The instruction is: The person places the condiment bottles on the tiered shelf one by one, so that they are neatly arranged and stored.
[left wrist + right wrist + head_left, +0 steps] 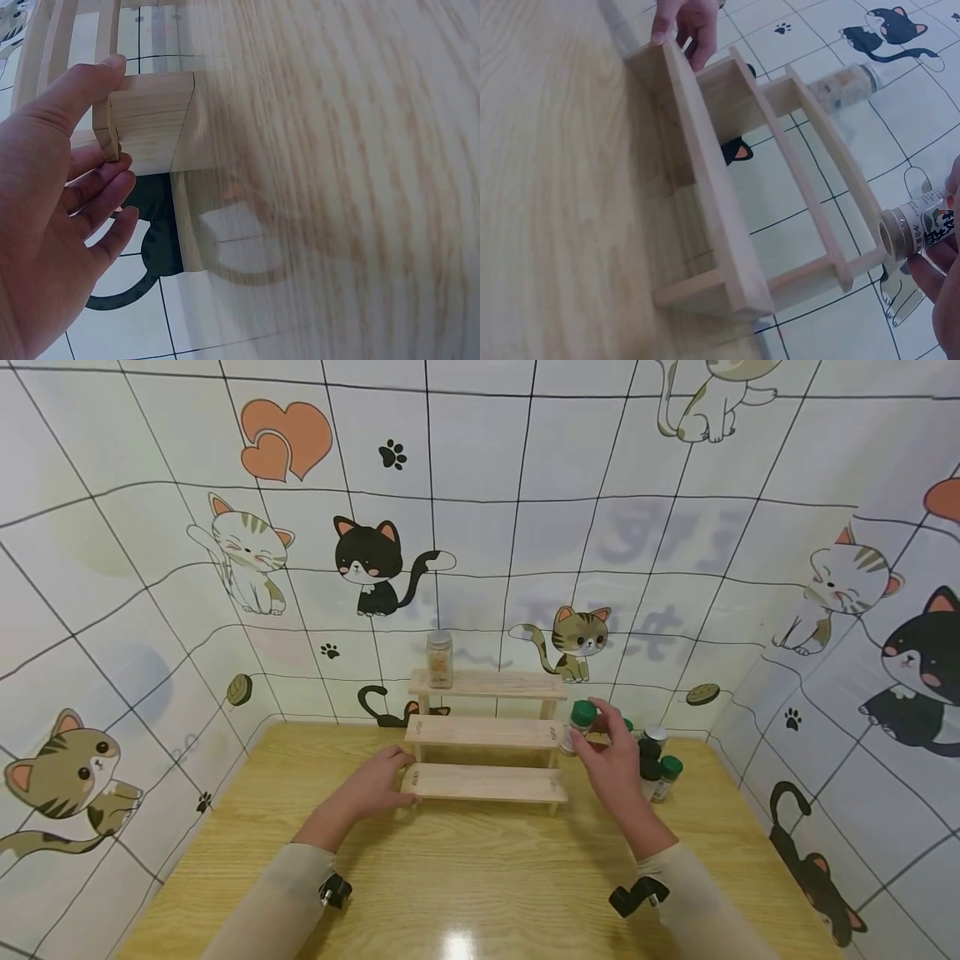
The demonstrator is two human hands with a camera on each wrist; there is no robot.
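One jar (pixel 580 724), ctr-right of frame, was pinched by R hand (pixel 613 758); L hand (pixel 375 785) pinched rack (pixel 487 782); slack R grip prob. risked a drop.

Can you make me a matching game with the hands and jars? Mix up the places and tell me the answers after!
Column one
1. Left hand
2. Right hand
3. Jar of yellowish bits
4. Group of jars

Column two
A. On the wooden rack's top step
B. On the table, right of the rack
C. Holding a green-capped jar
D. Holding the bottom step

Pairs: 1-D, 2-C, 3-A, 4-B
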